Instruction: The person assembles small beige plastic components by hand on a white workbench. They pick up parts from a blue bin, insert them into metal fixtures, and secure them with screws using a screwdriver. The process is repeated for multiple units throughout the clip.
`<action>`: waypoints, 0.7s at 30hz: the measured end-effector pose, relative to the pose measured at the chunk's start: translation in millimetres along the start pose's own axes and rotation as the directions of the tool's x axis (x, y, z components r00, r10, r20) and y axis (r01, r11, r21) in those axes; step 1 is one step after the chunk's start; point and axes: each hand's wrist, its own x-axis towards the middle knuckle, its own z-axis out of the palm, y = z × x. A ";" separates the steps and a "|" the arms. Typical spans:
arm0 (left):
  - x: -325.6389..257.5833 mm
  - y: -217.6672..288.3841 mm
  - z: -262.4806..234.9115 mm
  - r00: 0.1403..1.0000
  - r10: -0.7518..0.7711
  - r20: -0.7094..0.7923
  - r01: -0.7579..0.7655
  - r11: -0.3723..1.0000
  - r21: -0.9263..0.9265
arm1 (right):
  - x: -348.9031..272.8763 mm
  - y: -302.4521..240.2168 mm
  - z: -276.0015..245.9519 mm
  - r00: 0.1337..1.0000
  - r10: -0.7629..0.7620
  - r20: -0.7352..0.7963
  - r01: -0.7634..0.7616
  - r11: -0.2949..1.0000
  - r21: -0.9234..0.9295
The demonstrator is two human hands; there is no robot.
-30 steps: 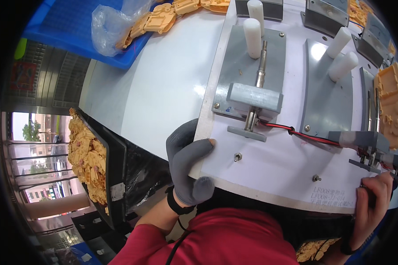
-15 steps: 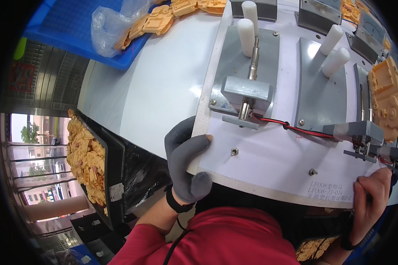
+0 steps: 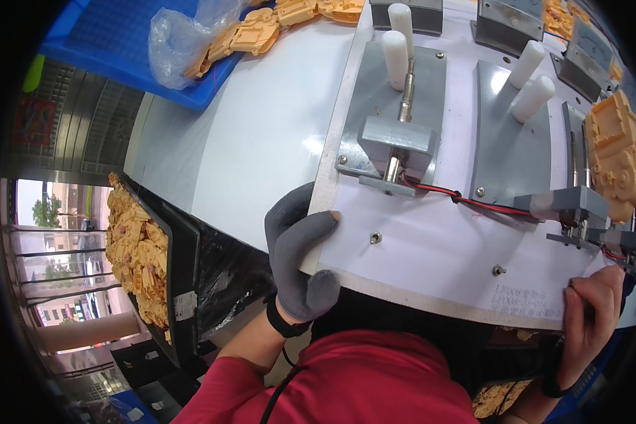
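My left hand [image 3: 298, 247], in a grey glove with one bare fingertip, grips the near left corner of a white test board [image 3: 431, 258]. Its fingers lie over the left edge, and the thumb is at the front edge. At the board's near right edge, my bare right hand [image 3: 595, 304] has its fingers curled on the rim. Mounted on the board are grey plates [image 3: 512, 152] with white pegs [image 3: 396, 60], a grey clamp block [image 3: 397, 141] with a metal rod, and red and black wires [image 3: 491, 207]. A yellow plastic part [image 3: 615, 155] sits at the right.
A blue tray [image 3: 113, 60] with a clear plastic bag [image 3: 175, 46] and yellow parts [image 3: 254, 32] stands at the far left. A black crate [image 3: 184, 283] heaped with yellow pieces [image 3: 138, 258] is left of the table [image 3: 261, 134]. Meters [image 3: 509, 25] line the board's far side.
Both hands keep their hold on the board. The picture has shifted only very slightly; nothing else visibly differs.
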 end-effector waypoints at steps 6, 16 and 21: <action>4.1 -0.6 -0.9 0.999 0.047 -0.006 -0.046 0.999 0.020 | -17.0 13.4 2.1 0.977 0.042 -0.207 -0.038 0.999 0.022; 5.1 1.9 1.8 0.996 0.063 -0.061 -0.061 0.997 0.036 | 7.9 -5.5 6.5 0.911 0.143 -0.386 -0.164 0.986 -0.021; 5.5 1.7 3.9 1.000 -0.006 -0.024 0.006 1.000 0.013 | -10.2 0.5 -3.6 0.782 0.241 -0.575 -0.197 0.971 0.138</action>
